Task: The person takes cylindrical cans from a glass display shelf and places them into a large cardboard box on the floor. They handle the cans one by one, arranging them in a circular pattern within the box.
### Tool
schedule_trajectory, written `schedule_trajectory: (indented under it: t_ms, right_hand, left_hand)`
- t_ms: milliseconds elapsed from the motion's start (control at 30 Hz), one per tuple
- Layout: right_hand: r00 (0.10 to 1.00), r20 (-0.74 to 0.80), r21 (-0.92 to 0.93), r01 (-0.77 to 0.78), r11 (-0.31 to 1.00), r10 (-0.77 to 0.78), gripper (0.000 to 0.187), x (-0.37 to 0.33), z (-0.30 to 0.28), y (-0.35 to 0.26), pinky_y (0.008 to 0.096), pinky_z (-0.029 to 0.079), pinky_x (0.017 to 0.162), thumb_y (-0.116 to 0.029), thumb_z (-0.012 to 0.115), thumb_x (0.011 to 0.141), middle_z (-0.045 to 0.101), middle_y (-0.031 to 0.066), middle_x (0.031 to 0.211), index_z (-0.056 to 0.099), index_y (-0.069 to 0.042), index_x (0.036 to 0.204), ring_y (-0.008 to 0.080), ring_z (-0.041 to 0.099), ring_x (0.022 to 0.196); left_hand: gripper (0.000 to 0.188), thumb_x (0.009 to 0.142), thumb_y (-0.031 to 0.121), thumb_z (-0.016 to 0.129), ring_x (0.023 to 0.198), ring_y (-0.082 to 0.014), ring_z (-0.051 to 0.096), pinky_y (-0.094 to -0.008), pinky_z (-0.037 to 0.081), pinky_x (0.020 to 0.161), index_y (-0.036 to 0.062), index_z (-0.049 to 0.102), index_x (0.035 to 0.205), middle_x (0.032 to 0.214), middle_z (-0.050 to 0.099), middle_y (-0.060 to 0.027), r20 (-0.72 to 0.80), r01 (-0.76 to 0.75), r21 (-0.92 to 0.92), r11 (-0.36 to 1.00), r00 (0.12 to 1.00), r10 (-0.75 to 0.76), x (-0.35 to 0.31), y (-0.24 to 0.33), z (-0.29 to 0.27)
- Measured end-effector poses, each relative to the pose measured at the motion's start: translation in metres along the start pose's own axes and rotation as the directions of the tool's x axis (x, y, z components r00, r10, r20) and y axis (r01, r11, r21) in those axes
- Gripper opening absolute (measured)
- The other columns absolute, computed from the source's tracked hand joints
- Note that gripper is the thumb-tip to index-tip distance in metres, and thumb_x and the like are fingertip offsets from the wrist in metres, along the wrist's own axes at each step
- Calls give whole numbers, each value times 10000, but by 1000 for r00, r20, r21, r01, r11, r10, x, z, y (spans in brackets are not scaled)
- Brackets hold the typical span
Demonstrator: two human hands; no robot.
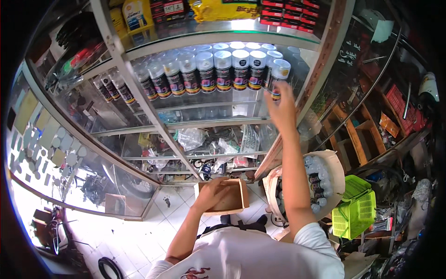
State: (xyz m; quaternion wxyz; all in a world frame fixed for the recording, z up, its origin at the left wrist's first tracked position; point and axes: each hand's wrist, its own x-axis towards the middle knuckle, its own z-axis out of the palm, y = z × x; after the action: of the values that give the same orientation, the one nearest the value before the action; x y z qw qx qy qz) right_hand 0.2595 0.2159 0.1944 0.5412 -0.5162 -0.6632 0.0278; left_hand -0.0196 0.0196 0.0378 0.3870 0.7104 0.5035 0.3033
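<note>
A row of spray cans (223,69) with clear caps and dark, colourful labels stands upright on a glass shelf of the display cabinet. At the row's right end, my right hand (281,104) has its fingers around the lower part of a spray can (281,69), whose capped top shows above them. Whether that can touches the shelf I cannot tell. Low in front of me, my left hand (213,194) grips the left side of an open brown box (238,195), fingers reaching over its rim. The inside that shows is bare.
To my right, an open carton (335,179) holds several more capped cans. Beside it are a green plastic basket (355,207) and wooden compartments (355,139). The cabinet's metal post (320,60) stands close to my right hand. A black tyre (110,268) lies on the tiles.
</note>
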Motion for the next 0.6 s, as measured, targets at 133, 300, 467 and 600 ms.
schedule_trajectory:
  t_ms: [133,300,467,600]
  right_hand:
    - [979,-203,-475,-93,875,-6,604,52,36,18,501,429,1082,-323,711,922,389,288,1521,502,-82,1436,431,389,1414]
    - [985,-164,-595,-146,790,59,609,71,45,35,528,480,1028,-346,718,918,339,322,1551,475,-89,1414,444,441,1393]
    - [979,-193,-482,-153,863,66,423,25,30,-2,518,553,866,-209,715,921,515,179,1279,487,-81,1254,445,622,1134]
    - [987,-142,-379,-119,918,69,606,-12,15,-29,492,550,892,-180,762,867,478,194,1334,463,-53,1379,424,592,1187]
  left_hand:
    - [400,946,183,713,1086,-325,693,-394,548,926,61,607,1312,1220,683,-166,-36,-68,-39,997,997,67,5,-17,-36]
    - [389,918,79,726,1131,-274,675,-367,524,969,14,622,1287,1259,669,-154,-72,-276,24,961,958,277,41,9,-86]
    - [380,912,117,729,1198,-327,627,-412,489,1017,19,618,1262,1273,649,-165,-100,-511,179,841,841,533,117,63,-110]
    - [453,907,193,725,1261,-382,556,-461,436,1062,51,583,1313,1349,595,-168,-63,-606,407,683,728,683,190,112,-117]
